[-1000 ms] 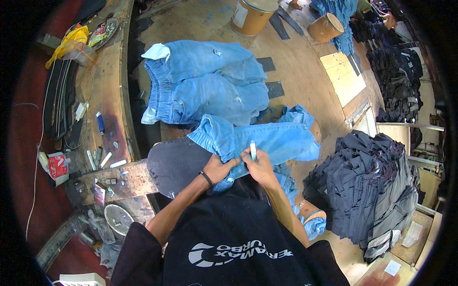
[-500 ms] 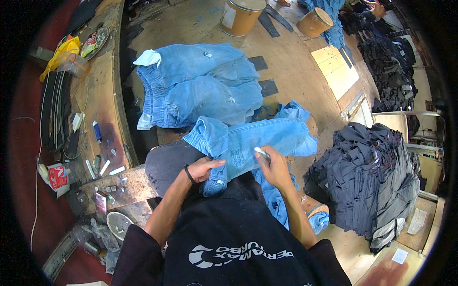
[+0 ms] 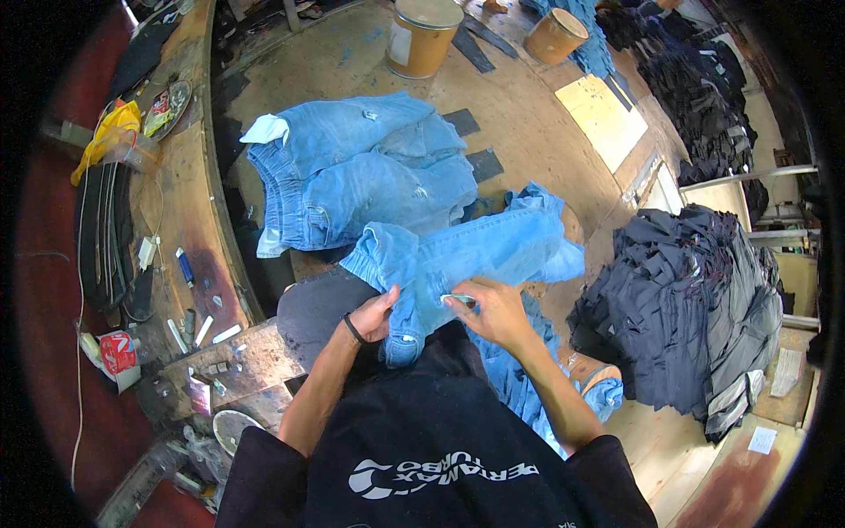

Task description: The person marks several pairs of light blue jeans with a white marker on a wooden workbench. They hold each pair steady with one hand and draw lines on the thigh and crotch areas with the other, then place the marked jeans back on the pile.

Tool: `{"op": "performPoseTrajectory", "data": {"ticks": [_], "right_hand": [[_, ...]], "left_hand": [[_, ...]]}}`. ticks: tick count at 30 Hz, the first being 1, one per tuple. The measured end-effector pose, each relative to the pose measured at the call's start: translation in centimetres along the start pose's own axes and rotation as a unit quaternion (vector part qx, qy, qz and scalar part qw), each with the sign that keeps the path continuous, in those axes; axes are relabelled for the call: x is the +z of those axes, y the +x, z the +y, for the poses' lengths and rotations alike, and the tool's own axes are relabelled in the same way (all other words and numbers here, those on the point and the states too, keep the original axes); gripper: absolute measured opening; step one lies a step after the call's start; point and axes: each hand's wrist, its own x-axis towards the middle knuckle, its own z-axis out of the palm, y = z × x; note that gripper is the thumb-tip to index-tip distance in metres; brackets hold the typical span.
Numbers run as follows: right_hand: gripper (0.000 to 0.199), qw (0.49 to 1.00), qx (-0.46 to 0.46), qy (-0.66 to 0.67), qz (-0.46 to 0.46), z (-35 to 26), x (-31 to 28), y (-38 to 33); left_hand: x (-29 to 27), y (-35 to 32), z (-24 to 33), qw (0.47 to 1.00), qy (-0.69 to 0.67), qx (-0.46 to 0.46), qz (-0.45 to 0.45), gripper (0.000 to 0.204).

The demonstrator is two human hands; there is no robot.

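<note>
Light-blue denim trousers (image 3: pixel 502 248) with an elastic waist are draped across a dark rounded board (image 3: pixel 308 308) in front of me. My left hand (image 3: pixel 373 319) is closed on the near edge of the denim, close to the waistband, thumb on top. In my right hand (image 3: pixel 495 310) a small pale, whitish-green stick (image 3: pixel 458 299) is pinched; its tip rests at a worn patch of the cloth. I cannot make out the stick's exact kind. Just beyond lies a stack of similar blue jeans (image 3: pixel 370 194), with elastic waists to the left.
A wooden bench (image 3: pixel 198 167) at the left carries a blue lighter-like object (image 3: pixel 185 267), several white sticks (image 3: pixel 204 330) and a yellow bag (image 3: pixel 107 139). Dark garments (image 3: pixel 678 308) are piled at the right. Brown drums (image 3: pixel 422 40) stand at the far side.
My right hand has moved left and down, bringing the pale stick onto the worn patch. My left hand still grips the denim edge. The whole view has shifted slightly.
</note>
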Motion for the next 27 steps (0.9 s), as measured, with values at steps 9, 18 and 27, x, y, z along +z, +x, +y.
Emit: {"op": "performPoseTrajectory", "data": {"ticks": [9,18,27], "right_hand": [[0.029,0.988,0.089,-0.027,0.126,0.2,0.0,1.0],[0.027,0.997,0.053,-0.045,0.027,1.5,-0.1,1.7],[0.025,0.999,-0.032,-0.005,0.016,2.1,0.5,2.0]], "left_hand": [[0.1,0.4,0.0,0.997,0.007,0.067,-0.043,0.097],[-0.5,0.5,-0.4,0.999,0.006,0.035,-0.029,0.1],[-0.3,0.3,-0.4,0.999,0.017,0.031,-0.009,0.095]]}}
